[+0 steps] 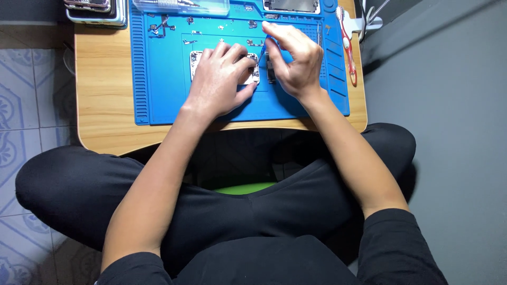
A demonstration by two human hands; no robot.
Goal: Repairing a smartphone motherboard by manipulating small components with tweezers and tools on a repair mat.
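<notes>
A small opened phone body (196, 59) with a white frame lies on the blue repair mat (158, 89). My left hand (222, 79) rests flat over it and pins it down, hiding most of it. My right hand (296, 58) sits just to the right, fingers pinched around a thin blue tool (263, 47) whose tip points down at the phone's right edge. A dark narrow part (271, 71) lies on the mat between the two hands.
Tiny screws and metal parts (158, 26) are scattered along the mat's top. A clear tool case (179, 6), stacked phones (97, 10) and a red-handled tool (348, 47) border the mat. The small wooden table (105, 89) stands over my crossed legs, tiled floor to the left.
</notes>
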